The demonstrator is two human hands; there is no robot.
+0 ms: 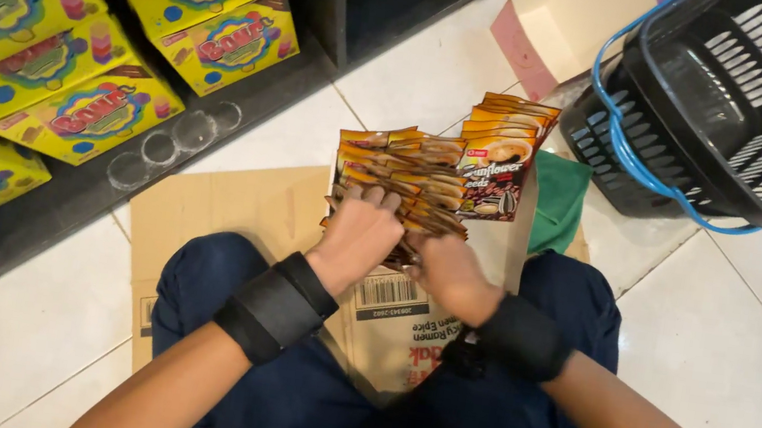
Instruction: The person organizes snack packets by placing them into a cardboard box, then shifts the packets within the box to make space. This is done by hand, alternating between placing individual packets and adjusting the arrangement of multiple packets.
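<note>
we list: orange-brown snack packets [431, 173], one fanned bundle over the flattened cardboard [223, 207], centre floor; left hand [356, 235] and right hand [448, 271] both curled tight around it. far right, black basket [715, 102], its contents we cannot tell. far left, yellow boxes [79, 32] shelved.

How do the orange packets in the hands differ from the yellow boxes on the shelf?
The orange packets are flat, thin sachets bunched together in the left hand and right hand; the yellow boxes are bulky cartons stacked on the dark shelf, untouched. The packets show brown and orange print, the boxes multicoloured print. Both come as many alike pieces.
</note>
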